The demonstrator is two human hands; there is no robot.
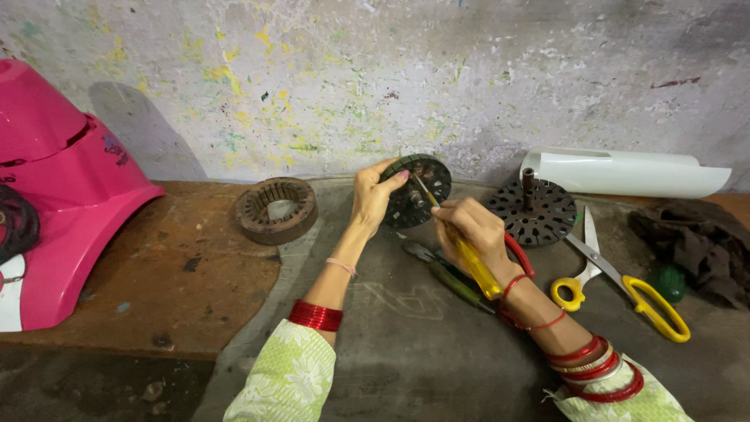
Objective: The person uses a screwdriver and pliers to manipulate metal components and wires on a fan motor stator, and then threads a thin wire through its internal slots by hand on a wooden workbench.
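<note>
My left hand (373, 195) holds a dark round slotted metal disc (426, 178) on edge above a grey mat. My right hand (473, 227) grips a yellow-handled screwdriver (475, 266), whose shaft tip touches the centre of the disc. A red-handled tool (522, 255) shows partly behind my right wrist. Red bangles sit on both forearms.
A rusty ring-shaped stator (276, 209) lies left of the disc. A second slotted disc with a shaft (533, 211) lies to the right, near yellow-handled scissors (625, 289), a white curved panel (625, 173) and a dark rag (695, 242). A pink plastic housing (62, 203) stands far left. Pliers (449, 277) lie on the grey mat (422, 344).
</note>
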